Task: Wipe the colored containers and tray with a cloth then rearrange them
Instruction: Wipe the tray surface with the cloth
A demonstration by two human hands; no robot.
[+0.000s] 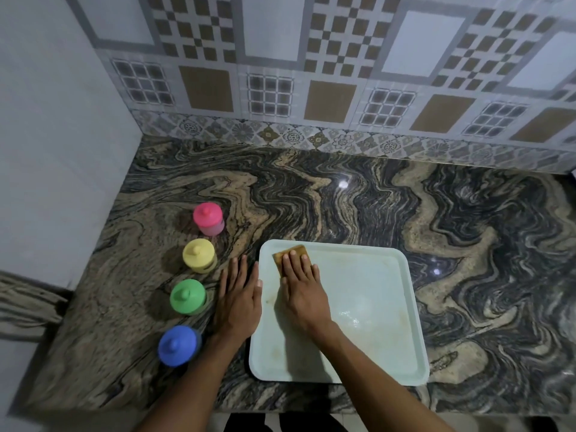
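Note:
A pale green tray point(367, 307) lies flat on the marbled counter. My right hand point(304, 288) presses a brown cloth point(291, 252) flat against the tray's far left corner, fingers straight. Just left of the tray my left hand point(240, 294) rests flat on the counter, thumb against the tray's left rim. Left of the hands stand several lidded containers in a line running from far to near: pink point(208, 218), yellow point(199, 255), green point(188, 296) and blue point(178, 345).
The counter point(467, 229) ends at a tiled wall behind and a plain wall on the left. Its front edge runs just below the tray. Bare counter stretches right of and behind the tray.

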